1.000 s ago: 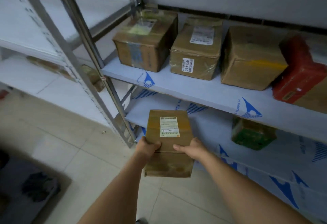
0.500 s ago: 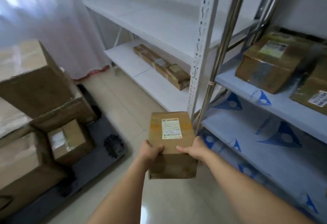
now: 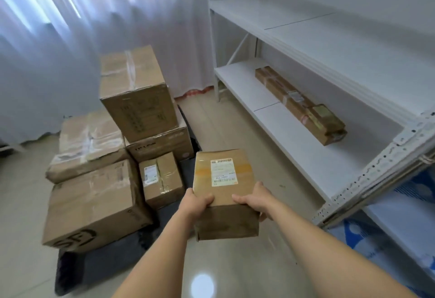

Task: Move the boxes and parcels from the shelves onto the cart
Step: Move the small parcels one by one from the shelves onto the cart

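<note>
I hold a small brown cardboard box (image 3: 224,194) with a white label on top, out in front of me above the tiled floor. My left hand (image 3: 196,201) grips its near left edge and my right hand (image 3: 254,200) grips its near right edge. To the left lies the dark flat cart (image 3: 113,264), low on the floor, loaded with several cardboard boxes: a tall one (image 3: 135,92) stacked at the back, a large one (image 3: 91,206) in front, a small labelled one (image 3: 162,178) nearest the held box.
White shelving (image 3: 306,118) runs along the right; a long brown parcel (image 3: 301,105) lies on its lower shelf. A metal upright (image 3: 376,180) crosses at the right, with blue-printed shelves (image 3: 400,227) beyond. White curtains (image 3: 94,27) hang behind the cart.
My view has swung left, away from the shelves with boxes and toward the cart. The held box has come along in both hands and now hangs beside the cart's load.
</note>
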